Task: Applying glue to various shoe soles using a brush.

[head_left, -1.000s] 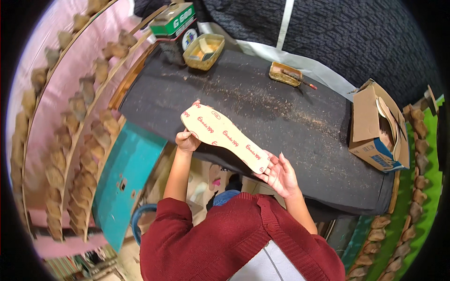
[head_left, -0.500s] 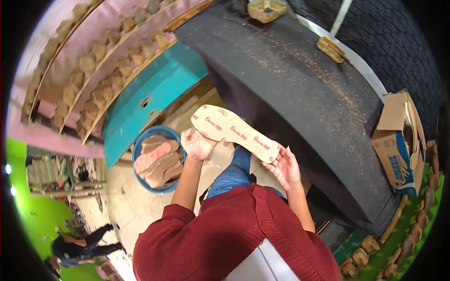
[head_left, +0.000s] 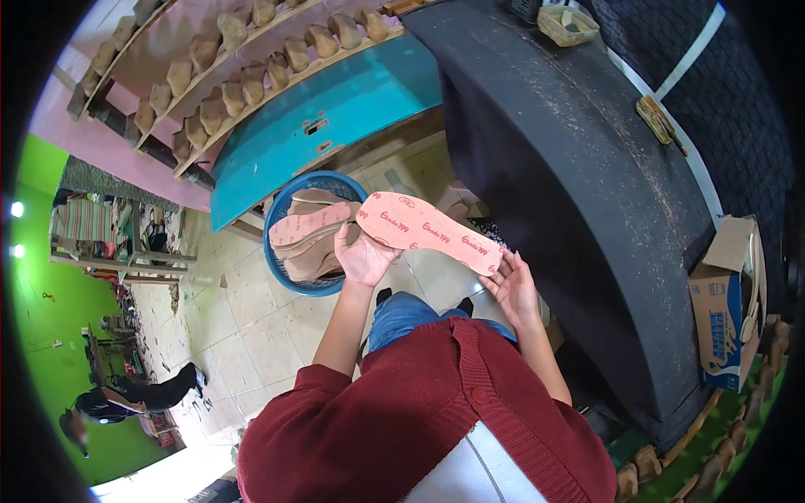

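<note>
A shoe insole, pinkish with red print, lies stretched between my two hands in front of my body. My left hand supports its wider end from below, with the thumb raised at the side. At the narrower end, the fingers and thumb of my right hand grip the edge. Beyond my left hand a round blue basket stands on the floor. Inside it are several brown insoles with a pink printed one on top.
On my right runs a long table under black cloth, strewn with crumbs, bearing a small basket and a brush. A cardboard box stands near its end. Wooden shoe lasts line shelves above a teal panel. Someone is at far left.
The view has turned, so basket and table sit higher and farther right. The insole has tilted slightly flatter and looks pinker. Both hands keep hold of it. The other person has shifted.
</note>
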